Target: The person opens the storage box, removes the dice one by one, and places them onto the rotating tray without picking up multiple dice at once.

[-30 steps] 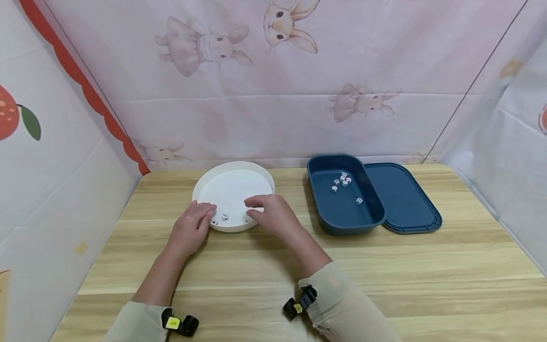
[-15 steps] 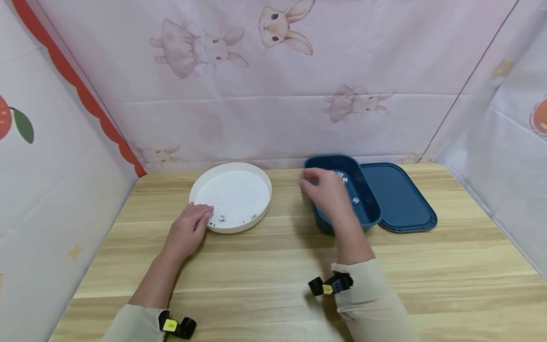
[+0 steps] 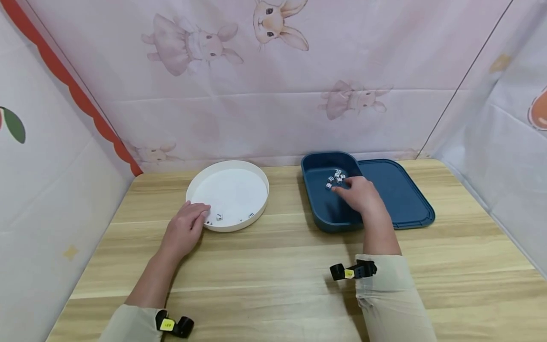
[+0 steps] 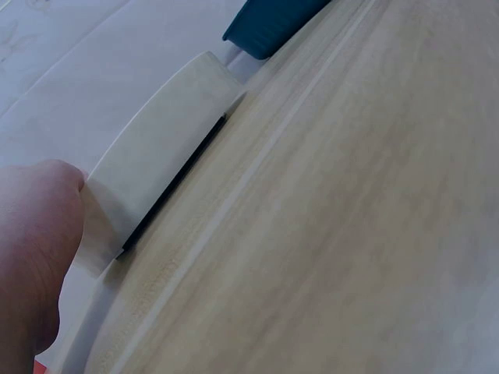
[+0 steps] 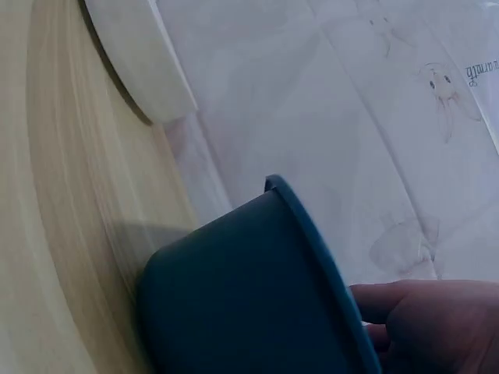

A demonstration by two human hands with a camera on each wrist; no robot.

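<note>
My left hand (image 3: 184,229) holds the near-left rim of a round white tray (image 3: 264,202), its fingers bent over the edge. White dice with black pips lie in the tray, one plain to see, a die (image 3: 219,217) near that hand. Low over a deep blue rectangular box (image 3: 318,209) is my right hand (image 3: 360,194), thumb and index finger apart with nothing visible between them. Its fingertips are right beside several dice (image 3: 337,175) grouped on the box floor. From the right wrist, the box wall (image 5: 242,288) hides the fingertips and the dice.
A flat blue lid (image 3: 410,194) lies to the right of the box, partly behind it. Both containers stand at the back of the wooden table (image 3: 273,280), close to a rabbit-print cloth backdrop (image 3: 239,123).
My right hand has gone from over the white tray across to the right, into the blue box, opening its thumb and finger. The left hand stays at the tray rim.
</note>
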